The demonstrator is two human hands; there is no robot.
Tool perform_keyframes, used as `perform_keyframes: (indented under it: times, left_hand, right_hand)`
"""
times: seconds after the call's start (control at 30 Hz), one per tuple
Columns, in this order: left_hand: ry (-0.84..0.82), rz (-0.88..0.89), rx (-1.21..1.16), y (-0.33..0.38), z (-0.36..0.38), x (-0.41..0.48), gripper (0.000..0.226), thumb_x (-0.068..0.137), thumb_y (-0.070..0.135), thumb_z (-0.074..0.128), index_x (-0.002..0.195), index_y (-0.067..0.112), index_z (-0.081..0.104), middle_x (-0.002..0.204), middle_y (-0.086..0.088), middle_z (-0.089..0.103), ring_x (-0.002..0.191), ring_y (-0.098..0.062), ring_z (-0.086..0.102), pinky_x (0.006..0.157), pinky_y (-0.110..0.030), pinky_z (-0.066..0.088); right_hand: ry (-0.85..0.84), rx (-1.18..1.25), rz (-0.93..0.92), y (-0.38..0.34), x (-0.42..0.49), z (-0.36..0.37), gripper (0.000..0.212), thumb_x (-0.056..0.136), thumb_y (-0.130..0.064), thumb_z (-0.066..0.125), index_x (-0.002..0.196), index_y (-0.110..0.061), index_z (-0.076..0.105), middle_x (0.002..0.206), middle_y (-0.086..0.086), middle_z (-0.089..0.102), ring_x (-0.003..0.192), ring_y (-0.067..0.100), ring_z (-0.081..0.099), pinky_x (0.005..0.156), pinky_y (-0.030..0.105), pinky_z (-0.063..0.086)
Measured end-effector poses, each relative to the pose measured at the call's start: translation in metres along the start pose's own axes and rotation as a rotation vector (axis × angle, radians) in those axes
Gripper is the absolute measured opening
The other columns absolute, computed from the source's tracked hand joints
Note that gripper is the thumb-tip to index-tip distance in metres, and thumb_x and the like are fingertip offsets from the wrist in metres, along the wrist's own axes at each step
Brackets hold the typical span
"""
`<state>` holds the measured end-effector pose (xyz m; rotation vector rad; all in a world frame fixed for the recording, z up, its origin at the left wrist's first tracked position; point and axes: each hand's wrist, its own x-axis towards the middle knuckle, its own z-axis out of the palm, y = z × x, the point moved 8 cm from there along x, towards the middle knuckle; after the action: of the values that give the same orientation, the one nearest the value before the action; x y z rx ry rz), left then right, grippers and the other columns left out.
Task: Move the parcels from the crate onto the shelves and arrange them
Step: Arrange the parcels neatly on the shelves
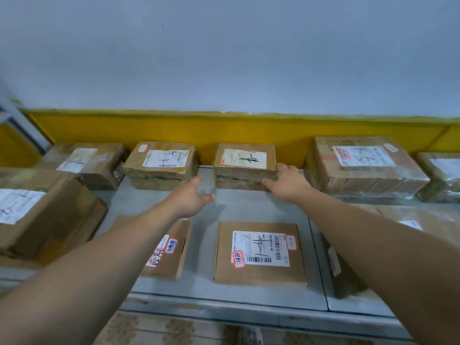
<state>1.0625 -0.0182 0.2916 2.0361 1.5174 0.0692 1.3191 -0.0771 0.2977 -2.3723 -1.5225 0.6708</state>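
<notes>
Reach: small brown taped cardboard parcel (245, 165), long axis 9-to-3 — right hand (286, 185) grips its 4 o'clock corner, left hand (189, 197) (spread, empty) hovers at 8 o'clock.

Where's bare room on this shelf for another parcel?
Bare shelf runs between the flat front parcel and the middle back parcel, plus a narrow gap to its left. The left box and right box crowd the ends.

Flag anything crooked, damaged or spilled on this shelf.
Nothing stands out. The parcels lie flat on the shelf, none visibly torn or tipped. The right grip holds the back middle parcel by its corner.
</notes>
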Motion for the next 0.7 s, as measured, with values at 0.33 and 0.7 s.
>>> perform_keyframes:
  times: [0.33, 0.7]
  left_hand:
    - [0.032, 0.005, -0.099, 0.030, 0.013, 0.078, 0.074, 0.092, 0.040, 0.060, 0.152, 0.035, 0.017, 0.154, -0.007, 0.028, 0.135, -0.029, 0.038, 0.106, -0.035, 0.032]
    - [0.075, 0.057, -0.145, 0.051, 0.039, 0.106, 0.058, 0.101, 0.034, 0.045, 0.153, 0.024, 0.022, 0.155, -0.001, 0.032, 0.138, -0.023, 0.036, 0.105, -0.026, 0.029]
  right_hand:
    - [-0.054, 0.044, 0.007, 0.002, 0.101, 0.003, 0.076, 0.097, -0.054, 0.043, 0.156, -0.019, 0.012, 0.152, 0.018, 0.029, 0.136, 0.039, 0.036, 0.108, 0.046, 0.034]
    - [-0.057, 0.145, 0.025, 0.027, 0.123, 0.007, 0.063, 0.099, -0.045, 0.043, 0.153, -0.027, 0.017, 0.141, 0.022, 0.041, 0.120, 0.041, 0.050, 0.094, 0.041, 0.041]
